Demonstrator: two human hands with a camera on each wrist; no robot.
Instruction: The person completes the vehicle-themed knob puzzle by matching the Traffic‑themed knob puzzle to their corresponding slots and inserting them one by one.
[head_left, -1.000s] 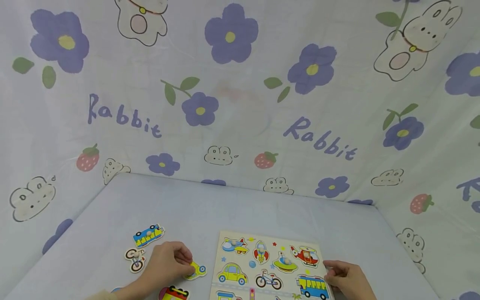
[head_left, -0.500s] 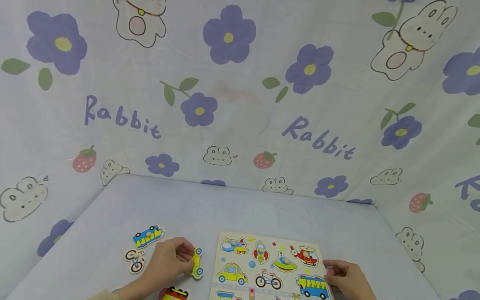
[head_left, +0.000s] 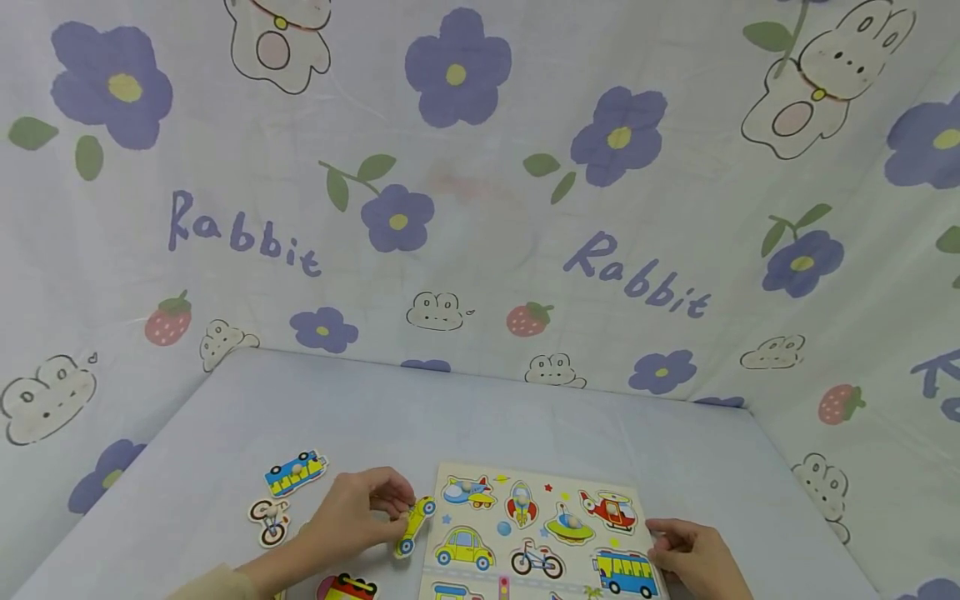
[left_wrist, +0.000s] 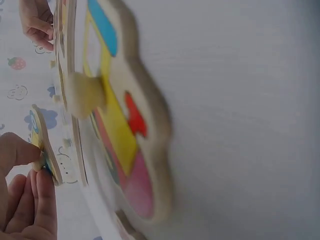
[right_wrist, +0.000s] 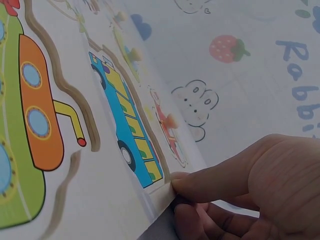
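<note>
My left hand (head_left: 367, 512) pinches a yellow car puzzle piece (head_left: 415, 527) by its knob. The car stands tilted on end, beside the left edge of the wooden puzzle board (head_left: 570, 560). In the left wrist view, thumb and fingertips meet behind the piece (left_wrist: 42, 135). My right hand (head_left: 697, 557) grips the board's right edge, thumb on top next to the printed bus (right_wrist: 132, 125). Knobbed plane (head_left: 468, 492), rocket (head_left: 522, 504), flying saucer (head_left: 570, 527) and helicopter (head_left: 611, 511) pieces sit in the board. The printed car (head_left: 465, 547) and bicycle (head_left: 537, 559) show without knobs.
Left of the board lie a blue-and-yellow bus piece (head_left: 296, 473), a bicycle piece (head_left: 270, 521) and a red-and-yellow piece (head_left: 347, 587) cut off by the frame. A multicoloured knobbed piece (left_wrist: 120, 135) looms close in the left wrist view. Patterned cloth (head_left: 480, 250) walls the table's back.
The left hand has moved right toward the board with the car piece, lifting and turning it from lying at a slant to tilted on end. The right hand and board have stayed put.
</note>
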